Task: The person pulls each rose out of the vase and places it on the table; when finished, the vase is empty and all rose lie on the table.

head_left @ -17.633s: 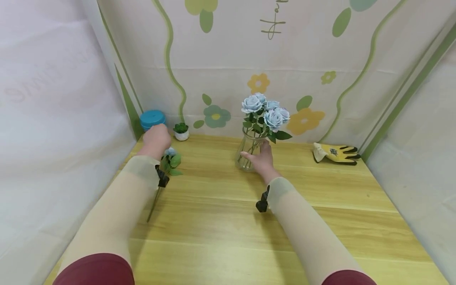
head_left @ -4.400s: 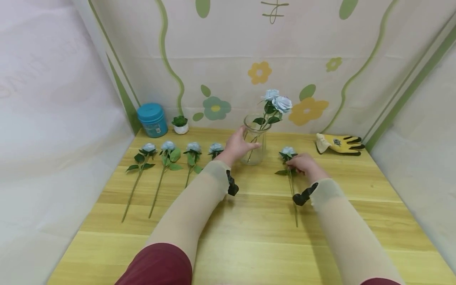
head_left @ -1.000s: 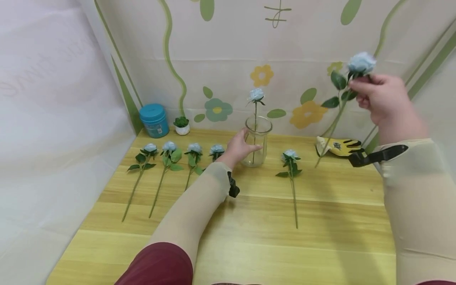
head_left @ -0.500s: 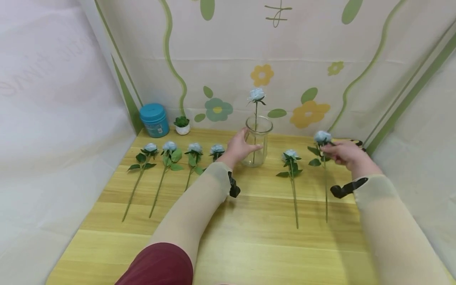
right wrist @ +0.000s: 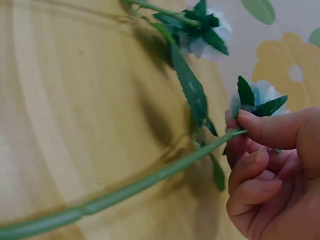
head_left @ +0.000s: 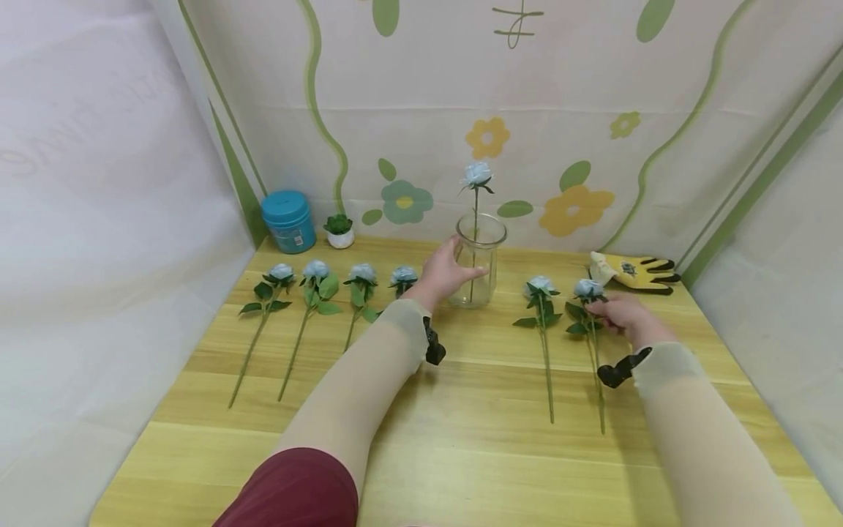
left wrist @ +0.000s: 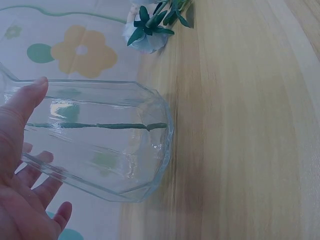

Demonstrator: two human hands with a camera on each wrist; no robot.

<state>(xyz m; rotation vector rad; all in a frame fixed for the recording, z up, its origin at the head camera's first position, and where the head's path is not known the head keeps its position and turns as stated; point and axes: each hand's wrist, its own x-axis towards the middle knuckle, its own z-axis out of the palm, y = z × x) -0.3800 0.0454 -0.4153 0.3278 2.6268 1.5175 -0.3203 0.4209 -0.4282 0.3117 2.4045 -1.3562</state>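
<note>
My left hand [head_left: 446,277] holds the clear glass vase [head_left: 484,274] round its side, thumb in front. One pale blue artificial rose [head_left: 477,174] stands upright inside it, its stem [left wrist: 120,126] showing through the glass in the left wrist view. At the right, my right hand [head_left: 626,318] pinches another blue rose just under its bloom [right wrist: 267,97] between thumb and fingers, low over the table, stem pointing toward me. Left of it lies a similar rose [head_left: 541,287]. Several more roses, one of them this rose [head_left: 280,272], lie in a row on the left; my left forearm hides part of the row.
A blue lidded tub [head_left: 288,223] and a small potted succulent [head_left: 339,233] stand at the back left of the wooden table [head_left: 448,446]. A yellow and black work glove [head_left: 635,272] lies at the back right. A printed cloth [head_left: 408,88] hangs behind.
From raised at the right, my right hand has brought its rose down beside the other rose on the right. Earlier the vase held more roses. My left hand keeps its hold on the vase.
</note>
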